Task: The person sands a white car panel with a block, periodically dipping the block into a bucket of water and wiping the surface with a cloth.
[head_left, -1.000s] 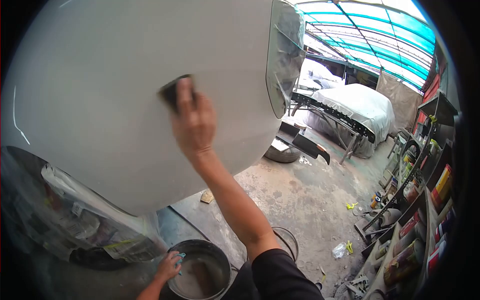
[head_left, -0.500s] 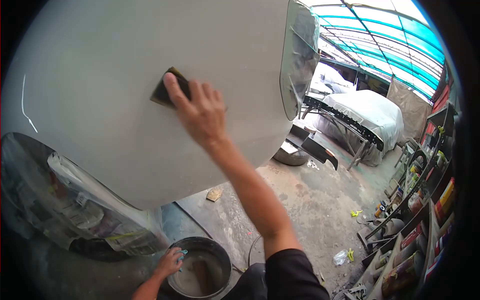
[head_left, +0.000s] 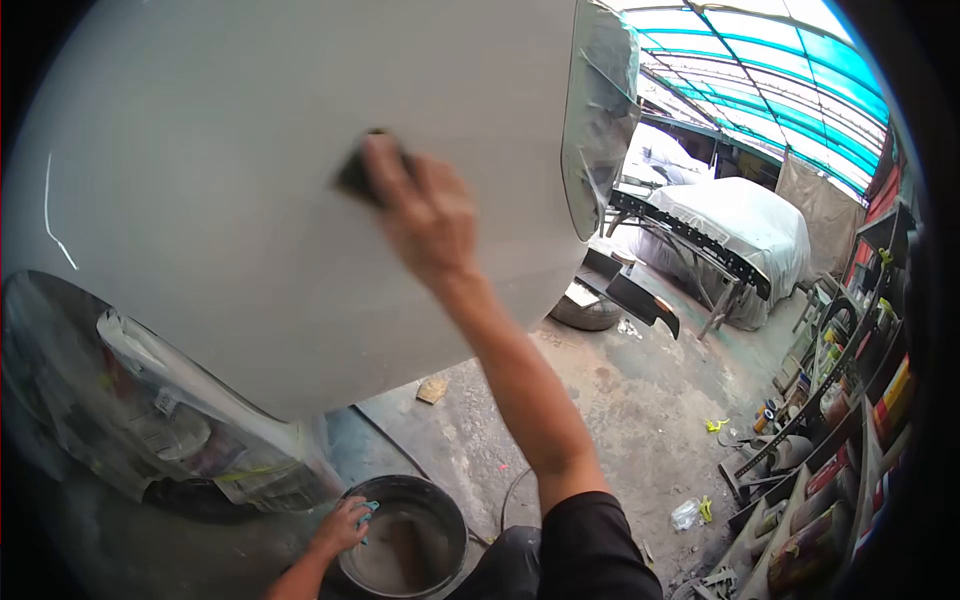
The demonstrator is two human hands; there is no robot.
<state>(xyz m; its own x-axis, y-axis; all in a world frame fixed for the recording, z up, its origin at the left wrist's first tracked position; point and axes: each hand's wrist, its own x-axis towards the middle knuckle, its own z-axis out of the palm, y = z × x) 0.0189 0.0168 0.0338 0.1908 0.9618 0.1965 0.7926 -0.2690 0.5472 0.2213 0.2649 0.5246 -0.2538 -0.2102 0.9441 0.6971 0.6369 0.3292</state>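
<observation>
A large grey car panel (head_left: 250,240) fills the upper left. My right hand (head_left: 430,215) is closed on a dark sanding block (head_left: 358,178), which lies against the panel; hand and block are blurred by motion. Lower down, my left hand (head_left: 350,522) is closed on a small light-blue cloth (head_left: 370,508) at the left rim of a black bucket (head_left: 455,520). Murky water and a brown reflection or object show inside the bucket.
Plastic-wrapped parts (head_left: 200,430) lie at the lower left. A tire (head_left: 585,312), black trim (head_left: 640,300) and a stand-held bumper bar (head_left: 700,245) are beyond the panel. A covered car (head_left: 745,215) stands behind. Shelves with cans (head_left: 815,500) line the right; a hose (head_left: 390,440) crosses the floor.
My right hand and the block have moved to the right along the panel. My left hand has stayed at the bucket's rim with the cloth.
</observation>
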